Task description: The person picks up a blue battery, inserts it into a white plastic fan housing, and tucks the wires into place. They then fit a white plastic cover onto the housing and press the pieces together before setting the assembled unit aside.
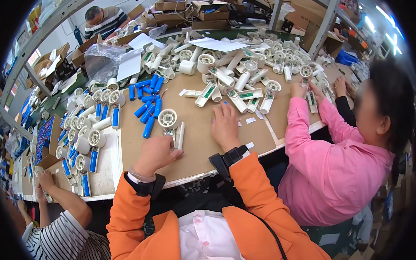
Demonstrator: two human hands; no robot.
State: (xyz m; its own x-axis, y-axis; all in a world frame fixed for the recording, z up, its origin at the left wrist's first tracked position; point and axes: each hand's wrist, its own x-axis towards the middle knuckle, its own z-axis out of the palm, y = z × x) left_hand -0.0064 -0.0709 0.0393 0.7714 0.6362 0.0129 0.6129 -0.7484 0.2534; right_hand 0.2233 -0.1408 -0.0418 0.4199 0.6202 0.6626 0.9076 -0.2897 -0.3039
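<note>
My left hand (pixel 156 155) is closed around the handle part of a white plastic fan housing (pixel 167 118), whose round, spoked head points away from me. Its opened handle half (pixel 180 136) shows beside my thumb. My right hand (pixel 225 126) rests on the brown board with its fingers stretched forward. A tiny blue spot shows at its fingertips, too small to name. Just beyond the left hand lies a loose group of blue cylindrical battery cells (pixel 148 128). White handle shells with green circuit boards (pixel 205 94) lie beyond the right hand.
A large heap of white housings (pixel 251 65) covers the far side of the table. At left, several housings hold blue cells (pixel 93 159). A person in pink (pixel 335 162) works close on my right; a striped sleeve (pixel 60 237) is at lower left. White sheets (pixel 130 63) lie on the heap.
</note>
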